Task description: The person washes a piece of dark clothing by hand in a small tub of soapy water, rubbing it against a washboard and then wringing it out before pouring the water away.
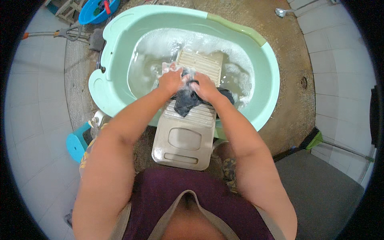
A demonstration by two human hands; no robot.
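Note:
Both my hands are over a cream plastic washboard (184, 138), which leans from near my lap into a mint-green plastic tub (268, 87) of soapy water. A wet dark grey cloth (186, 103) lies bunched across the ridges. My left hand (171, 78), covered in suds, presses on the cloth's left part; its fingertips are partly hidden by foam. My right hand (204, 85) grips the cloth's middle with bent fingers. More dark cloth (226, 95) hangs over the washboard's right side, partly behind my right wrist. The washboard's far end stands in the foamy water (192, 39).
A blue basin (87, 13) with items in it is at the upper left, near a long-handled brush (96, 39). A blue stool (76, 147) and a pump bottle (98, 117) stand at left. A shower head (280, 12), a floor drain (304, 82) and a grey panel (318, 192) are at right.

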